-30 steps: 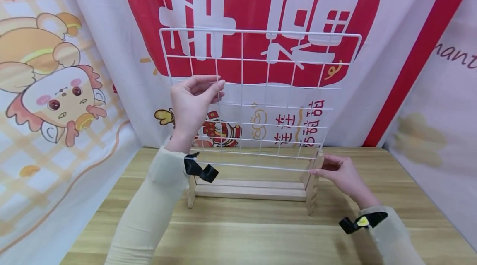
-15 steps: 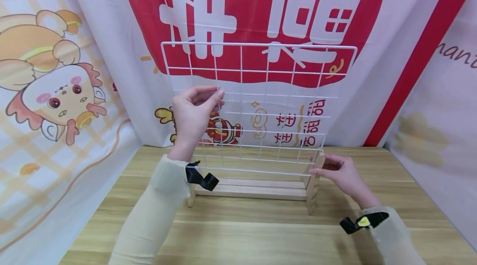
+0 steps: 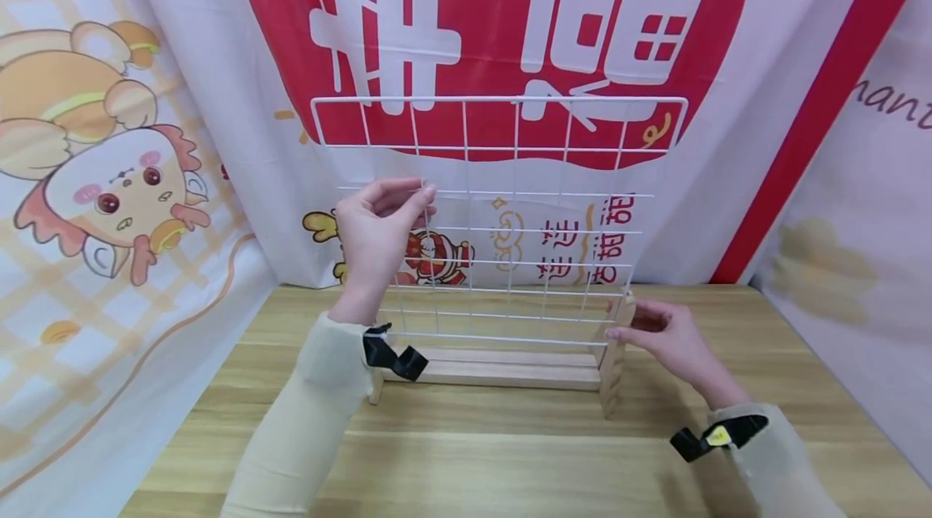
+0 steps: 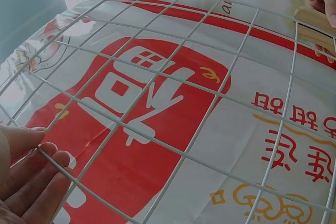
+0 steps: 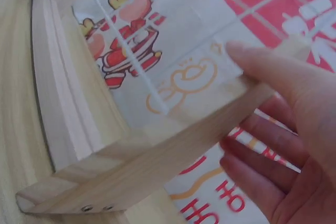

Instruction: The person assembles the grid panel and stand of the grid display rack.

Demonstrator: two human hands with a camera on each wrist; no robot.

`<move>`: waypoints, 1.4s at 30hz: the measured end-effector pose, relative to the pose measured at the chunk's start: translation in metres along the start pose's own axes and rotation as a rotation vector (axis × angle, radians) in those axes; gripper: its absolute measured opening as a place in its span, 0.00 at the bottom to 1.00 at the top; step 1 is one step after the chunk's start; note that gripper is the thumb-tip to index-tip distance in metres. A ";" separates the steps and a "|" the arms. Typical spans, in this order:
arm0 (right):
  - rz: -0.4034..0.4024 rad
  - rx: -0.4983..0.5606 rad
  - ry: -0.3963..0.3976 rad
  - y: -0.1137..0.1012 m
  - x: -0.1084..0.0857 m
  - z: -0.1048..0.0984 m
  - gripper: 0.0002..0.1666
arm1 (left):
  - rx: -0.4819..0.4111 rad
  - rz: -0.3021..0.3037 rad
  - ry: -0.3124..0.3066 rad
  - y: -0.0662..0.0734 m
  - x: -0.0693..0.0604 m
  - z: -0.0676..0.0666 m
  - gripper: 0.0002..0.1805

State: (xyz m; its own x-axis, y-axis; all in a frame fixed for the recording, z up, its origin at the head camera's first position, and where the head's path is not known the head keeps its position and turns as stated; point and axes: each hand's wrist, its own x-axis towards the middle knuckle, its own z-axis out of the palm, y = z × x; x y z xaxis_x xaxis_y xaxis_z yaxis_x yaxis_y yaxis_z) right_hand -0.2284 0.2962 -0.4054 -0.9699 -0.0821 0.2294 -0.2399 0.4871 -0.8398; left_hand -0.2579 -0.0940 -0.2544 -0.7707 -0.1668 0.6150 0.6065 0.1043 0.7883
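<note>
A white wire grid panel [image 3: 495, 99] stands upright, leaning slightly, over a pale wooden stand [image 3: 502, 375]. My left hand [image 3: 374, 231] pinches one of its vertical wires left of centre, thumb in front and fingers behind. That pinch also shows at the lower left of the left wrist view. At the right, my right hand [image 3: 670, 340] holds the stand's right upright [image 3: 613, 372] between thumb and fingers. In the right wrist view the upright [image 5: 199, 129] has two screw holes near its foot. Whether the panel's lower edge sits in a slot is unclear.
A wood-grain table [image 3: 473, 469] bears the stand. Behind hangs a white cloth with a large red print [image 3: 488, 16]; another printed cloth [image 3: 87, 340] lines the left side, and a pale one [image 3: 823, 202] the right.
The wire grid panel has come down and its top bar sits lower. My left hand has gone down with it, still pinching the wire. My right hand keeps its hold on the upright.
</note>
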 end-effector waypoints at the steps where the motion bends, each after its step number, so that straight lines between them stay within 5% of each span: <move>1: -0.014 -0.007 0.012 -0.004 0.000 -0.002 0.31 | -0.002 -0.004 0.003 0.000 0.000 0.000 0.21; 14: -0.094 0.026 0.361 -0.123 0.016 -0.046 0.27 | 0.006 0.002 0.005 -0.002 -0.001 0.000 0.20; 29: -0.235 0.069 0.441 -0.129 0.027 -0.044 0.20 | 0.031 0.005 0.010 -0.003 -0.003 -0.005 0.21; 32: -0.235 0.076 0.444 -0.130 0.027 -0.043 0.20 | 0.046 0.012 0.077 0.000 -0.003 -0.017 0.22; 38: -0.224 0.063 0.439 -0.130 0.026 -0.042 0.20 | 0.027 0.039 0.359 0.004 0.008 -0.054 0.19; 42: -0.223 0.061 0.434 -0.130 0.025 -0.042 0.20 | 0.081 0.014 0.370 -0.001 0.014 -0.069 0.19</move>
State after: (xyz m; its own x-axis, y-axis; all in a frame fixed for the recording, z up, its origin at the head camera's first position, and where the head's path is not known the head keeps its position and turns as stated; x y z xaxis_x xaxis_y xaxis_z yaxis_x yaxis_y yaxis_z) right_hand -0.2200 0.2675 -0.2695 -0.7901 0.1975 0.5803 -0.4547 0.4461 -0.7709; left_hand -0.2558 -0.1641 -0.2477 -0.6308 -0.5063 0.5880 0.5872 0.1838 0.7883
